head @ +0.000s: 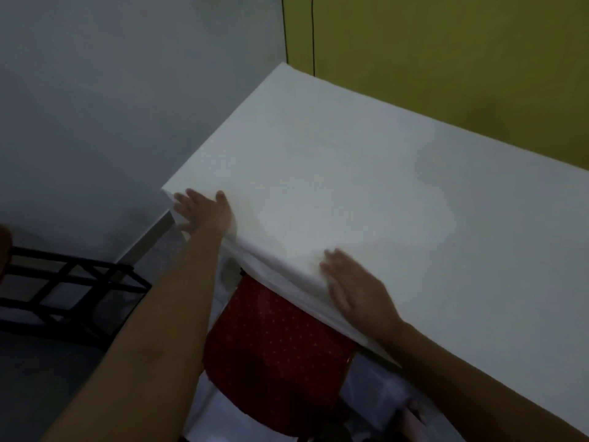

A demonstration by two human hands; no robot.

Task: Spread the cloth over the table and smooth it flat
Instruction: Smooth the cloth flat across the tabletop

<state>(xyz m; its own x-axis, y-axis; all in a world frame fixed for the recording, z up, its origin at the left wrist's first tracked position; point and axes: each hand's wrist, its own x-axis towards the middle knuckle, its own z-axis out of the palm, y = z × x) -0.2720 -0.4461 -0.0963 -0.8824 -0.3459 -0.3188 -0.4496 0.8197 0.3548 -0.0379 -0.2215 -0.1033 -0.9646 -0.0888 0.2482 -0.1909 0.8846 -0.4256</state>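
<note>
The white cloth point(366, 173) already covers the whole top of the desk point(145, 242), of which only a grey leg shows below the near-left corner. The cloth lies smooth over the far and middle parts and reaches the far-left corner, next to the yellow-green wall point(446, 52). The spreading looks done and the smoothing well advanced. What seems left is the near edge, where the fabric bunches into a soft ridge and doubled folds between the two hands, and its short overhang hangs unevenly.

Under that edge is a piece of dark red dotted fabric point(280, 346), perhaps a chair cover. A black metal frame point(73, 288) stands on the floor to the left, well apart from the desk.

The left hand point(204, 215) lies flat on the near-left corner of the cloth, fingers straight and spread toward the edge, gripping nothing. The right hand point(357, 285) rests palm down on the ridge near the front edge. Its fingers are extended and somewhat blurred, and it presses on the cloth rather than holding it.
</note>
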